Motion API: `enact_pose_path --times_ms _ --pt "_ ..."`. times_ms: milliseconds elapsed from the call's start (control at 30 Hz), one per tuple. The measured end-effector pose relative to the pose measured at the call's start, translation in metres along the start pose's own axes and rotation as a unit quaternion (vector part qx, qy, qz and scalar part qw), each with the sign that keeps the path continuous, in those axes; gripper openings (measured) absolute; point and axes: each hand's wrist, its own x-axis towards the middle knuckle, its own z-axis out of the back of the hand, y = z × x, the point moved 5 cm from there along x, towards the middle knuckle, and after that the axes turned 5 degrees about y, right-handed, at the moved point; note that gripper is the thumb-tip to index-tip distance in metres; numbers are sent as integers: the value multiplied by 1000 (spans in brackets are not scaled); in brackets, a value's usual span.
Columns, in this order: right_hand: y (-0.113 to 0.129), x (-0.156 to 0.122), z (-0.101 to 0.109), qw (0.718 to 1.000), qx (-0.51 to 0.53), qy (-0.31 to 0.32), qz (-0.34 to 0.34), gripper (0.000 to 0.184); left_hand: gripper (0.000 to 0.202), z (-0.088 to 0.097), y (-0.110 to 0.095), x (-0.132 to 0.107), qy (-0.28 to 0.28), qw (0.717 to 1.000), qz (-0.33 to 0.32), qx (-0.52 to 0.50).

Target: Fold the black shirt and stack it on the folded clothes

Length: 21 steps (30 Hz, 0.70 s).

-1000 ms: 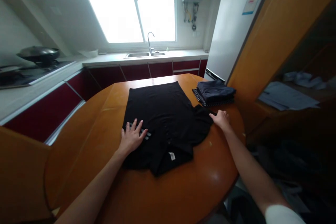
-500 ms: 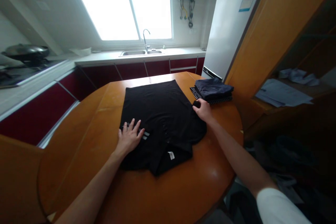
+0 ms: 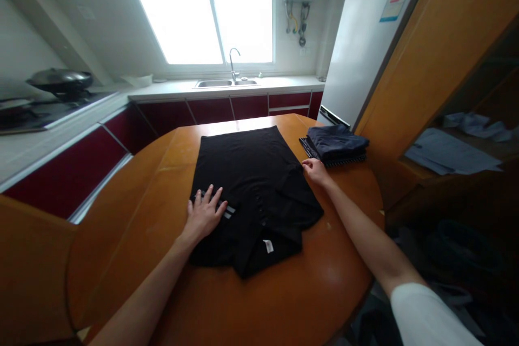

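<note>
My round wooden desk [image 3: 251, 303] fills the lower middle of the view, its orange top curving away toward the red kitchen cabinets [image 3: 227, 108] and the white fridge [image 3: 357, 59] beyond its far edge. Spread across the middle of the desk lies a black polo shirt [image 3: 251, 184], its hem toward the far edge and its collar toward the near edge, where a small white label [image 3: 268, 246] shows on the turned-over fabric. The right sleeve is folded in over the body, so the shirt's right side runs in a slanting line. Near the far right edge of the desk sits a stack of folded dark clothes [image 3: 336, 146], just beside the shirt and apart from it. My left hand [image 3: 205, 213] lies flat and open on the shirt's left side, fingers spread and palm down, pressing the cloth where a few white stripes [image 3: 227, 211] peek out from under my fingertips. My right hand [image 3: 316, 170] rests on the shirt's right edge, close to the folded stack, with the fingers curled down onto the fabric; I cannot tell whether it pinches the cloth or only presses on it.
</note>
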Motion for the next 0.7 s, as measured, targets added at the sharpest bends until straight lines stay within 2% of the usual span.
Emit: enact_pose_path --times_ms 100,167,233,333,433,500,600,700 --pt "-6 4 -10 1000 -7 10 21 16 54 16 -6 -5 -61 998 -14 -14" --pt "-9 6 -15 999 -12 13 30 15 48 34 -25 -11 -109 990 -87 -37" --pt "-12 7 -18 999 -16 16 36 14 39 49 -59 -17 -106 972 -198 -71" --pt "-15 6 -20 999 -23 17 40 13 31 58 -124 -24 -34 937 -339 -80" --pt "-14 5 -20 998 -32 17 41 14 38 53 -183 -16 -5 914 -404 -25" --pt "-12 5 -20 998 -37 19 42 14 42 46 -208 -2 -1 911 -413 13" --pt "-9 4 -20 998 -40 22 41 15 30 39 -223 20 17 908 -416 48" --pt "-6 4 -20 998 -40 25 34 16 24 45 -220 28 5 902 -431 36"
